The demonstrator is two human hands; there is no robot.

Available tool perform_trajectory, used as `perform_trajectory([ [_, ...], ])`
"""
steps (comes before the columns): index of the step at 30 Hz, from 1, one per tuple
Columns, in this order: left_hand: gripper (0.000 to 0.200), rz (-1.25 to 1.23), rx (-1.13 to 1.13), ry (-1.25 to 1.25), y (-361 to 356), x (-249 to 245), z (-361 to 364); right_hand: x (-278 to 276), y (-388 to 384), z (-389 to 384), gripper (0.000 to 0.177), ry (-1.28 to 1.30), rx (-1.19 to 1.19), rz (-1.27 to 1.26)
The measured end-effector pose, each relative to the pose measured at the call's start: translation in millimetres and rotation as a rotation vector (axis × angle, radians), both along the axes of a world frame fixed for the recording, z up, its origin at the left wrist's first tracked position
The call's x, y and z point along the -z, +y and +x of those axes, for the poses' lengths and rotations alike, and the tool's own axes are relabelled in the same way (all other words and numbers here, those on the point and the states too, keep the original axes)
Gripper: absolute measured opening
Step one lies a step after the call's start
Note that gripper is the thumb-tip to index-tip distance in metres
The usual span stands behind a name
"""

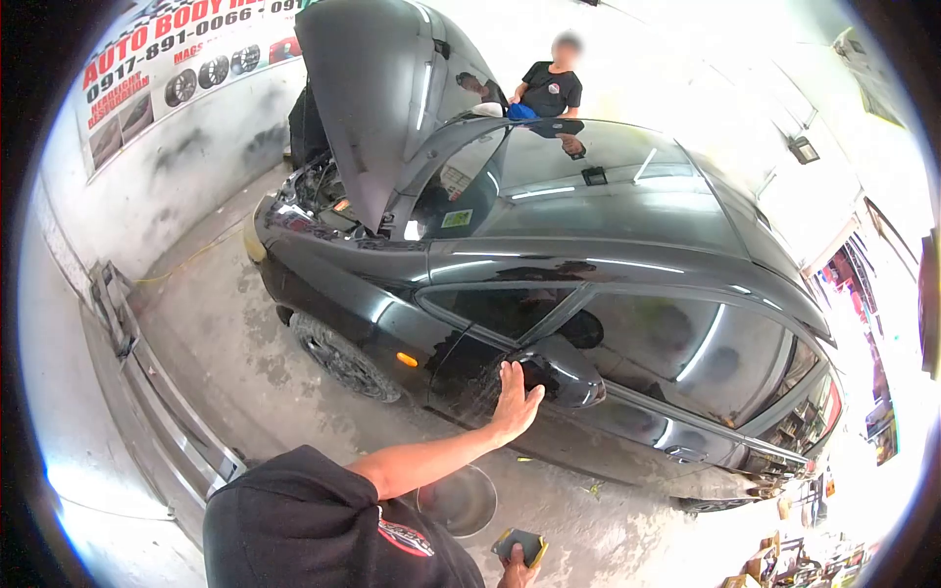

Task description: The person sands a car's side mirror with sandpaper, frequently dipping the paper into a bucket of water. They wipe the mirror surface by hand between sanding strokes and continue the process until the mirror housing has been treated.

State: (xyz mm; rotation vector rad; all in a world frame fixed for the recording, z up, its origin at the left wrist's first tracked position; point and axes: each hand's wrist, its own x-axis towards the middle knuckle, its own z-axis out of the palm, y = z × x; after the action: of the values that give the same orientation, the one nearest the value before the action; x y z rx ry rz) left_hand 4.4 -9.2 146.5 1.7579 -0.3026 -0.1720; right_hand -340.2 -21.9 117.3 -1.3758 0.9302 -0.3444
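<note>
Where the left hand (pixel 515 404) lies: flat on the front door (pixel 470 377) of the black car (pixel 588 255), fingers spread and pointing up, palm against the panel, grasping nothing.
Left arm: bare from a black sleeve, stretched from the lower left up to the door.
Right hand (pixel 515 568): at the bottom edge, only partly in view, fingers closed around a sanding pad (pixel 521 544).
Sanding pad: dark face with a yellow edge, held low in front of the body, well apart from the car.
Side mirror (pixel 567 374): black, just beside the left hand, on its right.
Front wheel (pixel 343 358): left of the door, standing on the stained concrete floor (pixel 216 333).
Side marker (pixel 407 360): amber, on the fender between wheel and door.
Hood (pixel 377 98): raised steeply, the engine bay open beneath it.
Metal basin (pixel 459 500): round, on the floor below the left arm, near the pad.
Other person (pixel 551 88): in a black shirt, on the far side of the car by the windscreen.
Banner (pixel 176 49): on the wall at upper left, red lettering and wheel pictures.
Metal rails (pixel 147 372): lying along the wall on the left.
</note>
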Motion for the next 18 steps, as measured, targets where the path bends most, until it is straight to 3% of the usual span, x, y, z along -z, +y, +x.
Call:
perform_trajectory([
  [7,0.094,-0.017,-0.013,-0.048,-17,6,-13,2,-2,-1,0.072,-0.04,-0.002,0.009],
  [13,0.086,-0.023,0.027,-0.156,-38,26,-36,-7,-7,7,0.041,-0.172,-0.024,0.009],
  [18,0.084,0.001,0.074,-0.231,-43,32,-47,-6,-11,9,0.028,-0.247,-0.004,0.066],
])
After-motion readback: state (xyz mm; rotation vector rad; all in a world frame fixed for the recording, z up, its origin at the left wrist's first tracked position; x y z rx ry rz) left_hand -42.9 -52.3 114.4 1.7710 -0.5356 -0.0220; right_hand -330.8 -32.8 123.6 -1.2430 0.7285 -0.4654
